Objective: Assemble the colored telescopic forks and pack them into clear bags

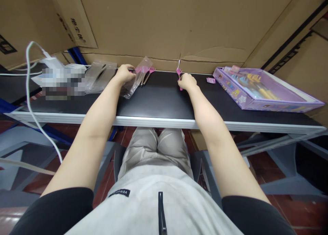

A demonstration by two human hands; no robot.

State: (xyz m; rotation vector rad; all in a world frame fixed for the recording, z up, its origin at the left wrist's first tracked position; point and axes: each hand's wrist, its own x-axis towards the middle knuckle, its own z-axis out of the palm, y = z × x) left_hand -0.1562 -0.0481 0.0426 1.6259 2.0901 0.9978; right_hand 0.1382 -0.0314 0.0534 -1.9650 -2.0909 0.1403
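Note:
My right hand (188,81) is closed around a small pink back scratcher (179,72) with a claw-shaped head, held upright over the black tabletop. A thin white strip stands just behind its head. On the left, my left hand (125,74) bends over a clear plastic bag (128,89). Some pink shows between its thumb and forefinger, seemingly the head of another back scratcher; the other fingers are partly hidden. Beside that hand several pink back scratchers (151,70) lie with their dark-tipped handles toward me, some covered by clear plastic.
More clear bags (98,79) lie at the left, near a white charger (53,62) with its cable. At the right, a purple display box (279,106) holds blue and yellow back scratchers. A small pink tag (210,80) lies beside it. Cardboard (159,23) walls the table's back.

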